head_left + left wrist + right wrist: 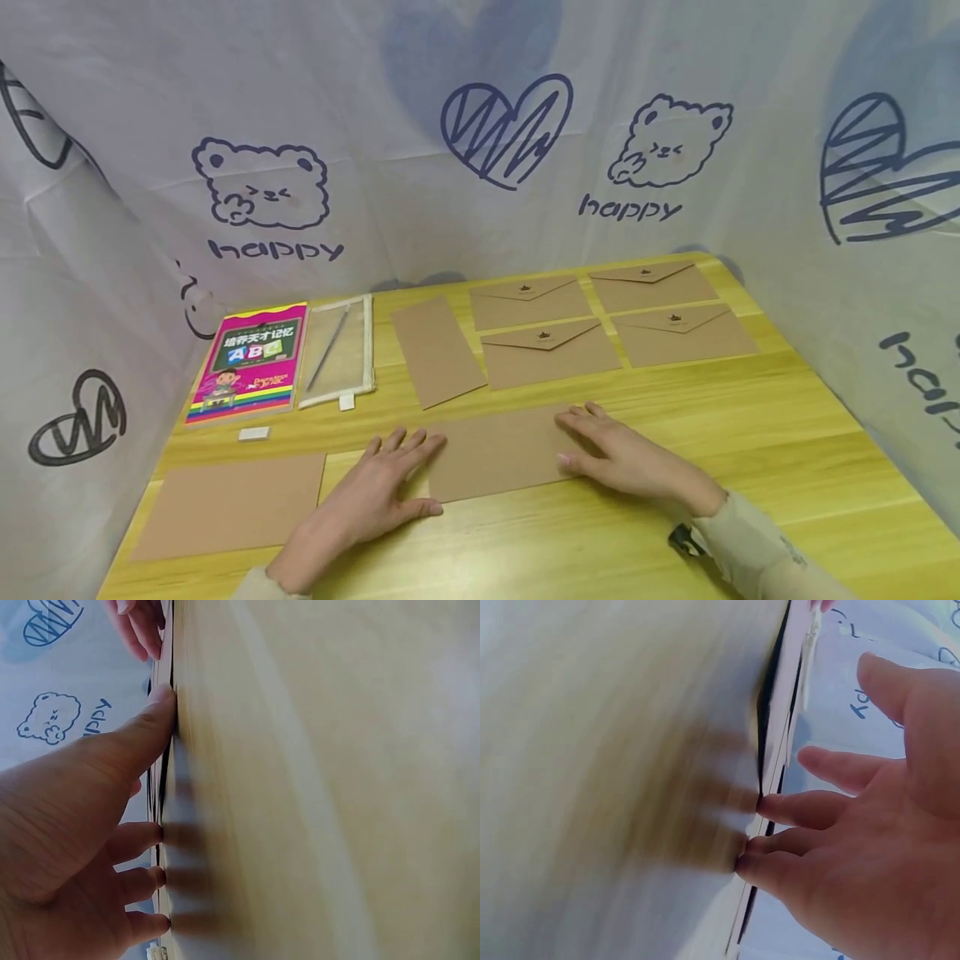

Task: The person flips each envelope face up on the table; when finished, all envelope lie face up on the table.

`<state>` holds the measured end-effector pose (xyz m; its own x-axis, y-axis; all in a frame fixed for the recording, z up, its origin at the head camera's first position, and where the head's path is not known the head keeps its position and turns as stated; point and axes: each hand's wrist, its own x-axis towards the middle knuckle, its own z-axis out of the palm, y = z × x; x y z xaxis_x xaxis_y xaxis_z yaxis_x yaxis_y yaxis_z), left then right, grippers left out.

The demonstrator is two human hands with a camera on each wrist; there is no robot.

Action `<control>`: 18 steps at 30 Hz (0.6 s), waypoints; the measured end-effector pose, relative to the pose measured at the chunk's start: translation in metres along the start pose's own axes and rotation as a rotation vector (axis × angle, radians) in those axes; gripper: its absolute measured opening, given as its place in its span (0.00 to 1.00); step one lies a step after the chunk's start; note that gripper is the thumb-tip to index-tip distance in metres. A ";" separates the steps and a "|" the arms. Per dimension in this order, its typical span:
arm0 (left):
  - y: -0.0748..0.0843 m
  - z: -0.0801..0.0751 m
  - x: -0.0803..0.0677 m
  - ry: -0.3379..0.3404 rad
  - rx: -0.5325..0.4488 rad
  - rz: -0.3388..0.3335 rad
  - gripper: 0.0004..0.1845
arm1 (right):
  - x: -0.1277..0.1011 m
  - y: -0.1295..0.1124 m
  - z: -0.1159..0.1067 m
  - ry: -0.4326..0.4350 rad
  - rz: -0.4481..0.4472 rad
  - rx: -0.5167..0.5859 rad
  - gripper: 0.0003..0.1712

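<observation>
Neither grip is closed around anything: the left hand (378, 492) and the right hand (618, 454) are laid flat, fingers straight and spread, on a brown kraft envelope (498, 450) that lies lengthwise near the front middle of the desk (750, 442). The envelope's left end is pressed by the left fingers, its right end by the right fingers. Its plain, unmarked side is turned up; the surface is seen as smooth, matte brown card with straight edges and no flap visible.

Parts of both ends are covered by the hands, so the corners there cannot be made out. In the left wrist view the left hand (82, 847) is seen edge-on against the wood, with the fingertips (160, 834) touching the surface, and much of the picture is blurred; the envelope itself is hardly distinguishable. In the right wrist view the right hand (870, 847) is likewise seen from the side, the desk is smeared by blur, and only thin dark edges of card are discernible. The right sleeve (757, 550) is cut off by the lower edge of the head view.
</observation>
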<state>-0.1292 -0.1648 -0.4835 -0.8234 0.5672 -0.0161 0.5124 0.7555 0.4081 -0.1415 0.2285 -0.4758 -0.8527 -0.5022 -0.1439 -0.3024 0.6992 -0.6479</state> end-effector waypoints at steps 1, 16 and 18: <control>0.000 0.000 0.000 0.002 -0.002 0.004 0.46 | 0.000 0.000 -0.001 -0.004 -0.001 0.017 0.43; -0.001 0.000 0.002 0.072 0.014 0.078 0.31 | 0.000 0.000 -0.004 -0.030 -0.070 -0.083 0.40; 0.000 -0.001 0.003 0.081 0.010 0.077 0.29 | 0.000 0.000 -0.004 -0.014 -0.072 -0.121 0.37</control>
<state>-0.1319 -0.1638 -0.4832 -0.7985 0.5955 0.0885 0.5767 0.7144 0.3964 -0.1436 0.2307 -0.4731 -0.8212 -0.5596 -0.1118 -0.4122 0.7171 -0.5621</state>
